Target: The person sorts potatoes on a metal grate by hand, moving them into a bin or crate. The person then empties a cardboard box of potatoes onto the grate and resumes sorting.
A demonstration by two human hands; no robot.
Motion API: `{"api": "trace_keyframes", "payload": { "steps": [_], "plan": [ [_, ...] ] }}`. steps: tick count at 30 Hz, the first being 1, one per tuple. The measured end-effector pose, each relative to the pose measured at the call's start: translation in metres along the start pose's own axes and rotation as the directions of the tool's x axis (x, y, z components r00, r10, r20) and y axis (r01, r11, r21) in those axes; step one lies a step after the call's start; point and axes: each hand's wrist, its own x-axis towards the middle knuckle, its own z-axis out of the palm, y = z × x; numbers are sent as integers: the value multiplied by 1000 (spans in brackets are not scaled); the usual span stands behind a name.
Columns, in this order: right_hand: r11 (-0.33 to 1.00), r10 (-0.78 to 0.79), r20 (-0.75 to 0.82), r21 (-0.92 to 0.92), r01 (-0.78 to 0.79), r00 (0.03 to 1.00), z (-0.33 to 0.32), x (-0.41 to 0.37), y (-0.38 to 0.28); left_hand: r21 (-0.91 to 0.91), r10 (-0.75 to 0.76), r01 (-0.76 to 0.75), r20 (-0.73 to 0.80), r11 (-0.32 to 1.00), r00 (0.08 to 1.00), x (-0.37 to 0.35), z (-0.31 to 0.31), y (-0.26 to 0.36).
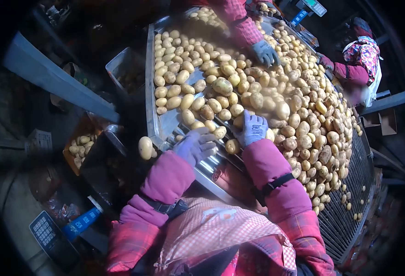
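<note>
Many pale yellow potatoes (253, 100) cover a metal sorting table. My left hand (194, 146), in a purple-grey glove, is over the metal bars (209, 164) at the near edge, its fingers spread. A potato (219, 132) lies just by those fingertips. My right hand (254, 130), gloved alike, reaches the near edge of the pile. Its fingers curl around a potato (238, 121), partly hidden by the glove. Another potato (232, 146) lies on the bars between my hands. Left of the table corner, a potato (145, 147) appears off the edge, with another partly behind it.
Across the table, another person's gloved hand (265, 53) reaches into the potatoes. A further person (360, 60) works at the right side. A box of potatoes (81, 149) and a keypad scale (46, 232) are at left. A blue-grey beam (59, 78) slants past the upper left.
</note>
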Motion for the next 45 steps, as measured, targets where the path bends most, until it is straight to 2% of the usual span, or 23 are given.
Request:
{"api": "trace_keyframes", "payload": {
  "steps": [2,4,6,7,10,14,18,20,22,25,26,28,29,30,32,33,34,36,38,40,41,44,45],
  "plan": [
    [965,112,61,231,-123,992,-15,5,5,-11,224,-224,34,975,974,10,-17,0],
    [924,96,98,362,-126,991,-31,21,9,81,281,-278,-21,957,960,14,-9,1],
    [678,-172,235,733,-58,957,-51,29,-7,142,250,-235,-95,962,964,29,-2,4],
    [485,-329,261,871,-74,908,-55,34,-12,-163,-17,31,87,986,996,32,0,15],
    [649,-112,-20,755,88,994,-30,87,-13,-66,124,-121,58,991,991,-1,5,33],
    [954,-140,50,274,121,989,0,120,-30,-154,157,-138,119,978,980,12,-4,27],
    [930,-53,144,367,-4,988,19,130,-43,-244,142,-110,118,964,983,20,-10,27],
    [704,-21,177,701,-111,984,20,127,-35,-244,158,-132,88,961,984,27,-12,26],
    [67,-121,226,973,-220,966,27,116,-30,-164,112,-100,67,981,991,28,-14,28],
    [-317,-217,241,899,-301,946,-3,76,-47,-147,186,-138,389,979,902,31,-19,34],
    [-182,-274,196,951,-250,942,0,67,-46,-179,173,-85,560,980,810,36,-24,34],
    [-231,-382,147,941,-248,912,-19,35,-60,-218,431,-385,236,897,871,29,2,23],
    [-259,-422,103,938,-229,901,-19,24,-60,-292,297,-230,211,928,931,11,13,29],
    [-393,-424,104,874,-286,900,-22,17,-57,-282,297,-235,199,930,934,10,11,27],
    [-309,-473,105,910,-277,875,-30,12,-45,118,370,-384,127,916,920,6,9,20],
    [-307,-449,141,903,-300,882,-36,5,-46,421,358,-305,-51,854,932,-1,12,19],
    [-182,-431,122,959,-219,894,-43,2,-46,423,367,-310,-59,852,929,-5,15,14],
    [-261,-438,50,949,-180,898,-39,-5,-50,419,705,-695,163,584,690,-14,23,6],
    [-180,-470,66,969,-169,880,-45,-11,-53,431,738,-721,166,542,654,-26,25,4],
    [-30,-493,-50,999,41,869,-34,-15,-53,615,756,-654,138,440,639,-45,25,0],
    [-6,-491,62,997,-74,869,-42,-23,-54,564,723,-609,30,558,690,-61,33,-1],
    [9,-501,182,979,-205,846,-45,-46,-47,465,774,-693,27,550,632,-70,12,-8],
    [56,-536,178,983,-175,826,-44,-51,-42,152,789,-783,32,603,613,-74,10,-9]
  ]
}}
